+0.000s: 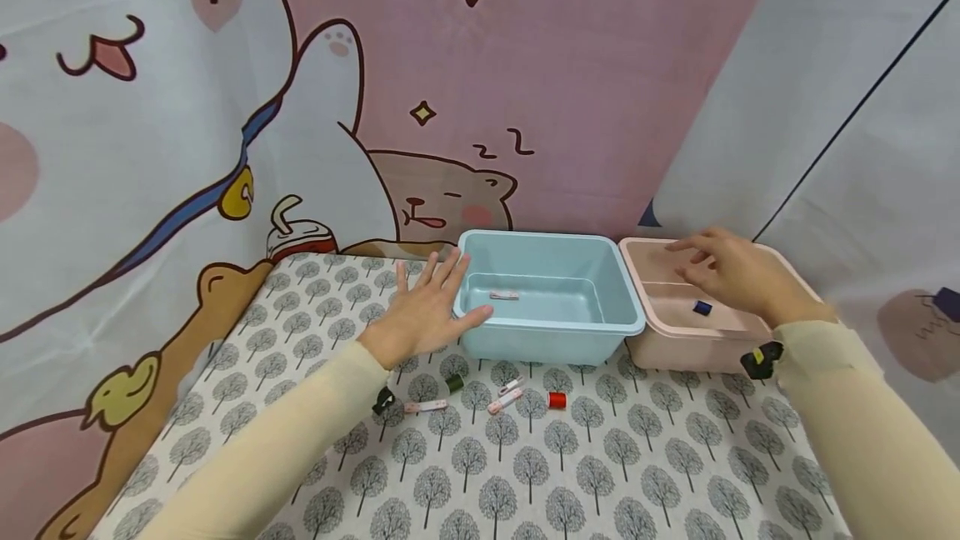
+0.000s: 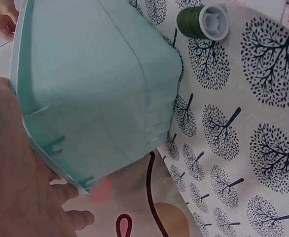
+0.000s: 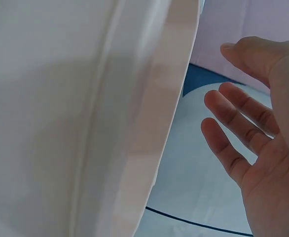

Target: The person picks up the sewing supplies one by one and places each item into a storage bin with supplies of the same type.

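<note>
My left hand [image 1: 420, 312], fingers spread, is at the left rim of the light blue bin [image 1: 551, 343]; whether it touches the rim I cannot tell. A small white-and-pink strip [image 1: 504, 295] lies inside that bin. My right hand [image 1: 738, 275] is over the pink bin [image 1: 697, 352], its fingers loosely bent with nothing between them. Below it, a dark blue thread spool [image 1: 702, 307] lies on the pink bin's floor. In the right wrist view the palm and fingers [image 3: 216, 143] are bare, apart from the bin wall.
In front of the blue bin lie a green thread spool [image 1: 454, 382], a red thread spool [image 1: 557, 400] and several pale pink-and-white strips [image 1: 425, 406]; one shows the number 12 in the left wrist view. A tree-print cloth [image 1: 465, 482] covers the table. Cartoon-print curtain [image 1: 585, 90] hangs behind.
</note>
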`<state>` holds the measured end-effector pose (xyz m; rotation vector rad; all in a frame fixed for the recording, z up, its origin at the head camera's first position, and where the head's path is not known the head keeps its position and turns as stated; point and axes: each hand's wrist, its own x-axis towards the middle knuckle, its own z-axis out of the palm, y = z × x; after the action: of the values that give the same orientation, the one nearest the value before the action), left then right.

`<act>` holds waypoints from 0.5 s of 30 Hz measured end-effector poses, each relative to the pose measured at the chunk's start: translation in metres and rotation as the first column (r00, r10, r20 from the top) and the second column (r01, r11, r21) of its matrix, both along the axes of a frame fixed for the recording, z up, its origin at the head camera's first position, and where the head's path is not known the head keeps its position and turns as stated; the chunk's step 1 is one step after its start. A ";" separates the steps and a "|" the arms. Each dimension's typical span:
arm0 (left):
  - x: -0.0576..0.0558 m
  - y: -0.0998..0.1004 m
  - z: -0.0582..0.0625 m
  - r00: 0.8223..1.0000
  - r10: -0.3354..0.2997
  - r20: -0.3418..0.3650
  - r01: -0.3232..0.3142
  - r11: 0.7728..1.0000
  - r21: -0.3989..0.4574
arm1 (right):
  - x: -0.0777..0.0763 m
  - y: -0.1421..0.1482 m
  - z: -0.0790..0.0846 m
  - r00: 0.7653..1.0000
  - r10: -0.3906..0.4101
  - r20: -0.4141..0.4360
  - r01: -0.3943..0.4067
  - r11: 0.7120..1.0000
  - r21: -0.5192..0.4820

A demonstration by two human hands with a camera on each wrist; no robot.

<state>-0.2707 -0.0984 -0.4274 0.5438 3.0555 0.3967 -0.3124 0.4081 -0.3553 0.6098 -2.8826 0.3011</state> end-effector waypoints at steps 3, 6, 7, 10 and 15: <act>0.000 0.000 0.001 1.000 -0.009 -0.008 0.009 1.000 0.000 | 0.008 -0.004 0.001 0.999 -0.013 -0.030 0.014 0.999 0.046; 0.000 0.001 0.001 1.000 -0.013 -0.013 0.013 1.000 0.002 | 0.017 -0.008 0.001 0.996 -0.017 -0.092 0.024 0.996 0.083; 0.000 0.001 0.001 1.000 -0.013 -0.014 0.013 1.000 -0.003 | 0.019 -0.009 0.001 0.992 -0.007 -0.123 0.020 0.995 0.099; 0.000 0.001 0.001 1.000 -0.013 -0.011 0.013 1.000 -0.007 | 0.024 -0.012 -0.001 0.970 0.033 -0.240 0.003 0.989 0.145; 0.002 0.001 -0.001 1.000 -0.014 -0.013 0.014 1.000 0.001 | 0.028 -0.021 -0.014 0.961 0.117 -0.250 -0.105 0.993 0.058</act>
<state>-0.2689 -0.0972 -0.4283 0.5691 3.0622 0.3968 -0.2841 0.3871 -0.3690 0.7603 -2.6212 0.1608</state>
